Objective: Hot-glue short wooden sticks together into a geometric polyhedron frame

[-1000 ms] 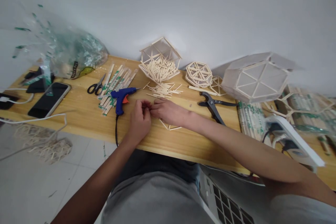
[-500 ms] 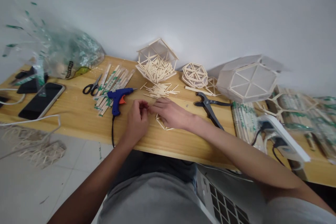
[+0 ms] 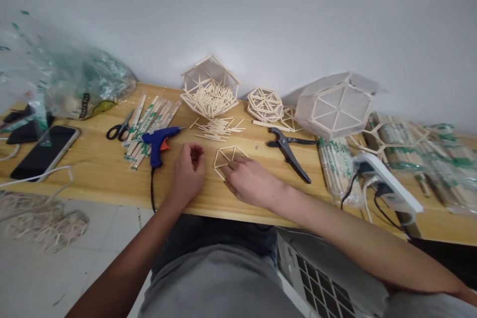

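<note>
A little wheel of sticks (image 3: pixel 225 157) lies on the wooden table (image 3: pixel 208 203), in the middle, on the near side of a loose stick pile (image 3: pixel 218 129). The right hand (image 3: pixel 246 181) is over the right part of the wheel, with its fingers bent down to it. I cannot tell if they pinch a stick or just rest there. The left hand (image 3: pixel 191 169) is to the left, apart from the wheel and from the other hand. Its fingers curl in toward the thumb, and I cannot tell if something small is inside.

The sticks look thin, so a hard push from the right hand could snap one or make the wheel crooked. If a corner is not stuck well, a sideways bump could pull it loose.

The blue glue gun (image 3: pixel 158 136) lies to the left, and its tip points right, near the far side of the left hand. If the tip is hot, reaching far without looking could burn a finger. Its black cord (image 3: pixel 152 189) runs to the near edge, so a left arm that catches it could drag the gun. A careless reach could also knock the loose pile and mix those sticks in with the wheel.
</note>
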